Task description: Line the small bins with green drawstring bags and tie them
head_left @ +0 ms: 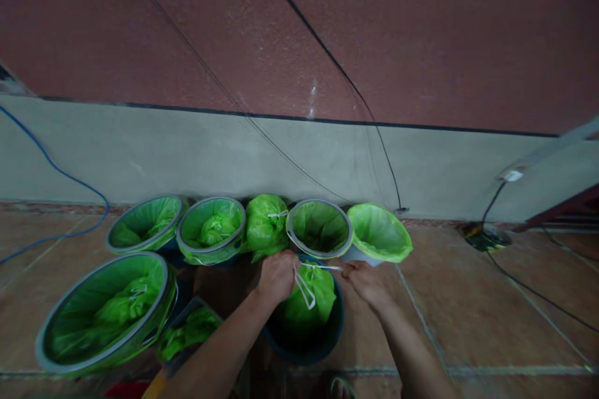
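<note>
A green drawstring garbage bag point(311, 299) sits gathered inside a dark blue bin point(303, 358) in front of me. Its white drawstring runs taut between my two hands, and a loose loop of it hangs over the bag. My left hand point(279, 275) is closed on the string at the bag's left. Fingers pinched, my right hand point(365, 279) grips the string's other end to the right. Just behind stands a grey-rimmed bin point(320, 227) lined with green plastic. Beside it is a full, tied green bag point(266, 224).
Several lined bins, such as a large one point(44, 330) at left, surround the work. A white bin with a green liner point(405, 249) stands right. Cables hang along the wall point(210, 149); a blue cable point(60, 169) crosses the floor at left, a black coil point(486, 237) lies right.
</note>
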`<state>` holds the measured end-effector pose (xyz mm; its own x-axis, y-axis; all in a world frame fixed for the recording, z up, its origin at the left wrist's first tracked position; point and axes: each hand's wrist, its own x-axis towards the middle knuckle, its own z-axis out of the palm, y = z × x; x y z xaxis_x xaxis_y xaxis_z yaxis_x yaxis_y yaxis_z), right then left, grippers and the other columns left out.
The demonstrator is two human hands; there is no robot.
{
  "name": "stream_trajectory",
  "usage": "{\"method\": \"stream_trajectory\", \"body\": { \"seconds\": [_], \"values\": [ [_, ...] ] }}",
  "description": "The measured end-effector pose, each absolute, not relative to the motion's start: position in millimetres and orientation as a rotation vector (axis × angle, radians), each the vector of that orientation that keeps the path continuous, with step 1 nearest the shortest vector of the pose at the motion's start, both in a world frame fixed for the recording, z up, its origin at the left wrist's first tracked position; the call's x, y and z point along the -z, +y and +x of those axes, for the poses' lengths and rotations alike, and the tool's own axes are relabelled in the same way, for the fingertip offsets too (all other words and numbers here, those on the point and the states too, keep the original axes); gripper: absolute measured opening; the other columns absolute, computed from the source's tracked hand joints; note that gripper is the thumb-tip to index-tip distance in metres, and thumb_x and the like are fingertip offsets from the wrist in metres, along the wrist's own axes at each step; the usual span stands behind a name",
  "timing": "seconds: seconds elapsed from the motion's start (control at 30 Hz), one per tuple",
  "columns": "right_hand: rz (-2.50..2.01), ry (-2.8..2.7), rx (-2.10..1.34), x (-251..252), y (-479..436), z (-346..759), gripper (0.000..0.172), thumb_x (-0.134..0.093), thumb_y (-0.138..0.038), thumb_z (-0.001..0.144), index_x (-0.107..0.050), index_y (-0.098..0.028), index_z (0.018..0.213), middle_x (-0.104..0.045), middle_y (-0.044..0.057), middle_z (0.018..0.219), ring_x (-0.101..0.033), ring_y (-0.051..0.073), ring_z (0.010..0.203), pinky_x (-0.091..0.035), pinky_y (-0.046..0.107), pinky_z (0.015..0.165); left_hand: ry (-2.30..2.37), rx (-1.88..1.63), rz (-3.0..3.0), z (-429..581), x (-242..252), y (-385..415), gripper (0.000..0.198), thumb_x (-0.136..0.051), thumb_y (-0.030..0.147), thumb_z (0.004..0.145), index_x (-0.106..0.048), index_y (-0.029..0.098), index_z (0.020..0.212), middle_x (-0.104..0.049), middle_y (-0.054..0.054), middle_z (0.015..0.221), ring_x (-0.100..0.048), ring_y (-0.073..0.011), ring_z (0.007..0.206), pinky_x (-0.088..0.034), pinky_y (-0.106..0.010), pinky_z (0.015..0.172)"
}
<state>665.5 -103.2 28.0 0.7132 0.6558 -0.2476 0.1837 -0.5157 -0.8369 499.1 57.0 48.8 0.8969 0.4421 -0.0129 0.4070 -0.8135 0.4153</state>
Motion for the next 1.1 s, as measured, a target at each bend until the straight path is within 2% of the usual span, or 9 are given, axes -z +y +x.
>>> {"method": "stream_trajectory", "body": {
  "seconds": [0.13, 0.2, 0.37, 0.47, 0.57, 0.73, 0.87, 0.97, 1.1],
  "values": [
    [-2.314, -0.644, -0.646, -29.6, -102.4, 666.5, 0.025, -0.058, -0.027, 0.072, -0.056, -0.022, 0.048, -0.056, 0.002, 0.052, -0.050, 0.018, 0.056, -0.032, 0.034, 0.058, 0.887, -0.056, 2.226, 502.5, -44.5, 59.1, 0.019, -0.055, 0.022, 0.078, -0.063, 0.018, 0.061, -0.069, -0.008, 0.072, -0.066, -0.0231, 0.081, -0.046, -0.031, 0.074],
    [-2.159, -0.624, -0.733, -34.0, -98.3, 661.1, 0.028, -0.058, -0.035, 0.075, -0.058, -0.022, 0.051, -0.053, 0.001, 0.051, -0.048, 0.017, 0.055, -0.033, 0.033, 0.058, 0.908, -0.070, 1.860, 508.4, -45.1, 56.8, 0.023, -0.057, 0.025, 0.075, -0.057, 0.018, 0.053, -0.064, -0.005, 0.061, -0.064, -0.0193, 0.071, -0.046, -0.027, 0.064],
    [-1.611, -0.654, -0.926, -50.2, -89.8, 642.7, 0.031, -0.068, -0.048, 0.072, -0.062, -0.019, 0.062, -0.052, -0.003, 0.060, -0.045, 0.012, 0.060, -0.035, 0.028, 0.060, 0.778, -0.197, 1.253, 518.6, -42.5, 41.4, 0.032, -0.054, 0.040, 0.074, -0.049, 0.018, 0.052, -0.062, -0.003, 0.061, -0.054, -0.0104, 0.050, -0.039, -0.023, 0.049],
    [-1.514, -0.775, -0.951, -59.1, -87.6, 634.4, 0.038, -0.069, -0.047, 0.076, -0.055, -0.019, 0.053, -0.047, -0.004, 0.056, -0.042, 0.010, 0.058, -0.033, 0.026, 0.058, 0.685, -0.142, 1.282, 520.4, -37.1, 32.7, 0.022, -0.061, 0.036, 0.068, -0.056, 0.017, 0.057, -0.050, 0.004, 0.048, -0.045, -0.0085, 0.044, -0.035, -0.023, 0.048],
    [-1.485, -0.833, -0.922, -62.0, -85.8, 630.6, 0.043, -0.069, -0.049, 0.078, -0.054, -0.018, 0.051, -0.050, -0.003, 0.061, -0.040, 0.009, 0.058, -0.031, 0.025, 0.054, 0.487, -0.064, 1.519, 520.0, -35.4, 27.8, 0.010, -0.065, 0.025, 0.064, -0.062, 0.015, 0.061, -0.047, 0.006, 0.049, -0.040, -0.0076, 0.047, -0.030, -0.023, 0.050],
    [-1.563, -0.740, -0.970, -49.5, -85.0, 629.8, 0.042, -0.063, -0.062, 0.078, -0.058, -0.020, 0.073, -0.049, -0.006, 0.060, -0.038, 0.007, 0.049, -0.028, 0.022, 0.045, 0.298, -0.048, 1.764, 516.1, -40.7, 26.3, 0.025, -0.052, 0.032, 0.083, -0.068, 0.016, 0.073, -0.050, 0.005, 0.054, -0.046, -0.0094, 0.051, -0.032, -0.023, 0.053],
    [-1.658, -0.706, -1.058, -40.4, -86.4, 626.8, 0.050, -0.053, -0.070, 0.079, -0.058, -0.021, 0.075, -0.055, -0.004, 0.059, -0.043, 0.009, 0.046, -0.030, 0.022, 0.041, 0.342, -0.107, 1.771, 515.9, -37.4, 29.5, 0.026, -0.045, 0.031, 0.088, -0.058, 0.019, 0.069, -0.055, 0.003, 0.056, -0.051, -0.0113, 0.052, -0.039, -0.023, 0.055],
    [-1.687, -0.817, -1.072, -40.7, -86.3, 626.4, 0.047, -0.058, -0.065, 0.078, -0.063, -0.019, 0.071, -0.059, -0.002, 0.059, -0.044, 0.009, 0.048, -0.034, 0.023, 0.043, 0.459, -0.144, 1.722, 519.0, -31.1, 30.4, 0.023, -0.044, 0.027, 0.087, -0.052, 0.020, 0.066, -0.054, 0.004, 0.054, -0.052, -0.0119, 0.049, -0.040, -0.025, 0.053],
    [-1.766, -0.771, -1.033, -42.1, -85.2, 630.7, 0.034, -0.069, -0.052, 0.070, -0.066, -0.019, 0.066, -0.049, -0.005, 0.048, -0.036, 0.008, 0.044, -0.029, 0.023, 0.044, 0.705, -0.116, 1.426, 521.1, -31.7, 29.7, 0.015, -0.052, 0.022, 0.081, -0.053, 0.019, 0.066, -0.058, 0.003, 0.054, -0.056, -0.0120, 0.047, -0.043, -0.025, 0.052]
  ]
}}
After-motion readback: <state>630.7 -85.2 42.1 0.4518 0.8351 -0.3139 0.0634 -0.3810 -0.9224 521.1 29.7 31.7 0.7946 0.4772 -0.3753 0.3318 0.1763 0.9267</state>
